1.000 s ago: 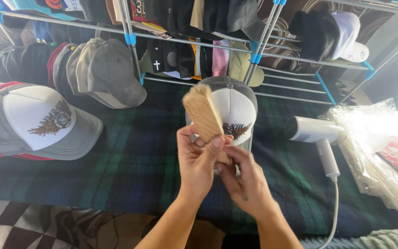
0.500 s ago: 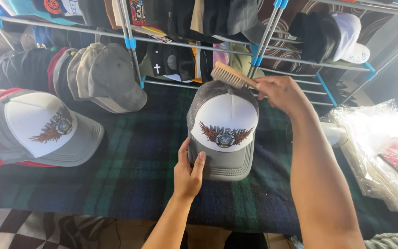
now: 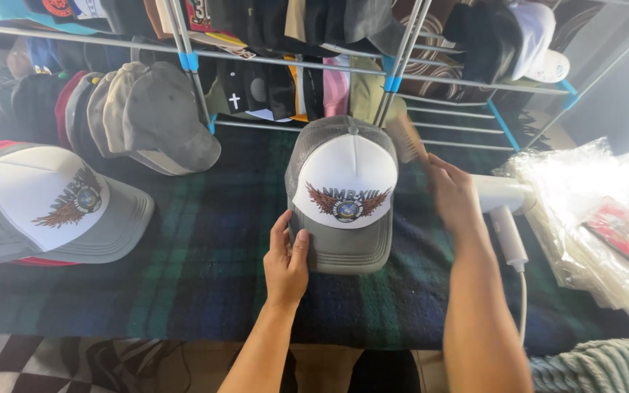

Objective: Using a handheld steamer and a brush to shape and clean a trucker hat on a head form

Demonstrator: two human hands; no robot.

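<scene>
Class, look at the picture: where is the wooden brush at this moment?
In the head view, the brush is in the right hand, right of centre, against the upper right side of the grey-and-white cap, just below the wire rack.

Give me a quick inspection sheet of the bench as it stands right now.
Surface: dark green plaid blanket covering the table.
Job's things: grey-and-white cap lying flat with its brim toward the person; wooden brush at its right side.
Clutter: matching cap at left; stacked caps behind; clear plastic bags at right.
Hands: left hand grips the brim; right hand holds the brush.
Cables: white cord trailing from a white handheld appliance.
Surroundings: metal rack hung with caps.
</scene>
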